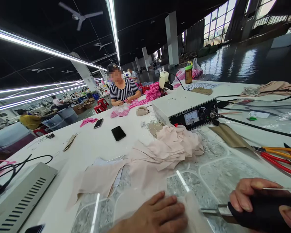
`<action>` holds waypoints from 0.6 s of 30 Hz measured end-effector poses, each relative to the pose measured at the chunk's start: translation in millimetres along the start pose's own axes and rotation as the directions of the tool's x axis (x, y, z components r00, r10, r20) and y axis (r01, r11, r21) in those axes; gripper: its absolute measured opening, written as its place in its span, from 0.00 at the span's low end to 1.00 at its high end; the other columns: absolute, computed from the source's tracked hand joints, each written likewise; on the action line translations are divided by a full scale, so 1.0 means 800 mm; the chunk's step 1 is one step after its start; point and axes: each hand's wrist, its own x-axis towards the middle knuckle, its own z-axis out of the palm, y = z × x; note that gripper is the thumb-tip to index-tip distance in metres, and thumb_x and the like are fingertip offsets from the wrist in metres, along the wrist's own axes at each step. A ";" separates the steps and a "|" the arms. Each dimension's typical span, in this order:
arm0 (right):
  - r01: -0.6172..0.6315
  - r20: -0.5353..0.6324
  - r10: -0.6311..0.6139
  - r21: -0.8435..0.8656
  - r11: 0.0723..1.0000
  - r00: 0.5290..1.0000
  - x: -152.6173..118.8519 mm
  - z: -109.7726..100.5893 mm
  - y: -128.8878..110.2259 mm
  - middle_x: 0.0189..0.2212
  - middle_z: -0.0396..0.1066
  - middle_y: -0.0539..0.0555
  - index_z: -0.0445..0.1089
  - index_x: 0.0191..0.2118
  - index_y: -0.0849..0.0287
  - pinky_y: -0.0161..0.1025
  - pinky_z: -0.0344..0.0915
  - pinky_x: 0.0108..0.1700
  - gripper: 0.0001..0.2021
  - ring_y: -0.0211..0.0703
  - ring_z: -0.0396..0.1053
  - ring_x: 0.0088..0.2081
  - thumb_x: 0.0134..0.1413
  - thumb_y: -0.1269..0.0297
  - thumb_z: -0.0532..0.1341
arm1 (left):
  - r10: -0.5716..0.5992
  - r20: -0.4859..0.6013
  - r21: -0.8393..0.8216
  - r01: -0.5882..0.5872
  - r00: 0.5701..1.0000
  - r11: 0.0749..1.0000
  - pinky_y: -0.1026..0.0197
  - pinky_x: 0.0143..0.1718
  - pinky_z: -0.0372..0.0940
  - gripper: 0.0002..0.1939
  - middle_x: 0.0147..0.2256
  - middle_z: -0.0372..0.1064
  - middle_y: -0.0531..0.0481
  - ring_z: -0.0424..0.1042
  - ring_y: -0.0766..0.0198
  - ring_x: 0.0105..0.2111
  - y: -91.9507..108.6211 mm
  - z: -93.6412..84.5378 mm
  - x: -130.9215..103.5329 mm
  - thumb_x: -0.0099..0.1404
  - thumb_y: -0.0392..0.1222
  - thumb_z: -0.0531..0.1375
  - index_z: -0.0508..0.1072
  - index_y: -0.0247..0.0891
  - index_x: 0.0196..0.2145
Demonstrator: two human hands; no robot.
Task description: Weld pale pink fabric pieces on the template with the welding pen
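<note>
**Black-handled tool lies level, tip aimed at the flat left hand**

The left hand [157,215] lies palm down, fingers together and extended, pressing a pale pink piece of thin fabric [145,176] flat on the marbled grey-white cutting mat [215,171]. Just beside those fingertips, on their outer side, the right hand [259,202] is wrapped closed around a black cylindrical tool handle [264,212]; its long axis runs level, and its flat silver metal tip [212,211] points toward the left hand, close to the fabric's edge but seemingly apart from the fingers. Beyond the fingers, a loose heap of matching pink fabric pieces [174,145] sits before a white box-shaped control unit with a dial [186,111]
</note>
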 end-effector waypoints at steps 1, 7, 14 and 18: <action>-0.001 -0.002 0.001 -0.002 1.000 1.000 0.001 0.002 0.002 0.26 0.54 0.54 0.65 0.31 0.54 0.43 0.62 0.18 0.20 0.48 0.58 0.21 0.40 0.46 0.69 | 0.004 -0.029 0.004 -0.004 1.000 1.000 0.56 0.66 0.45 0.18 0.60 0.60 0.55 0.53 0.64 0.64 -0.002 0.002 0.002 0.75 0.46 0.48 0.64 0.41 0.58; -0.027 -0.023 0.027 -0.017 0.999 0.999 -0.001 0.020 0.010 0.27 0.54 0.54 0.65 0.31 0.53 0.45 0.64 0.20 0.21 0.53 0.61 0.25 0.37 0.46 0.70 | -0.028 -0.127 -0.078 0.018 0.992 0.997 0.59 0.64 0.50 0.13 0.60 0.60 0.50 0.58 0.64 0.61 -0.008 0.014 0.024 0.74 0.43 0.49 0.71 0.36 0.46; -0.034 -0.074 0.036 0.023 0.999 0.997 -0.006 0.021 0.010 0.27 0.54 0.54 0.66 0.32 0.54 0.45 0.65 0.21 0.20 0.52 0.61 0.25 0.38 0.47 0.70 | 0.042 -0.101 -0.063 -0.048 0.994 0.997 0.56 0.64 0.49 0.14 0.61 0.57 0.51 0.56 0.62 0.62 -0.014 0.031 0.041 0.74 0.42 0.48 0.68 0.36 0.34; -0.043 -0.045 0.046 0.057 0.997 0.998 -0.012 0.025 -0.001 0.28 0.54 0.54 0.67 0.34 0.54 0.45 0.65 0.21 0.18 0.49 0.60 0.24 0.42 0.49 0.70 | 0.052 -0.074 -0.077 -0.058 0.996 0.995 0.56 0.65 0.47 0.16 0.61 0.58 0.50 0.55 0.62 0.62 -0.015 0.028 0.043 0.74 0.42 0.46 0.67 0.36 0.33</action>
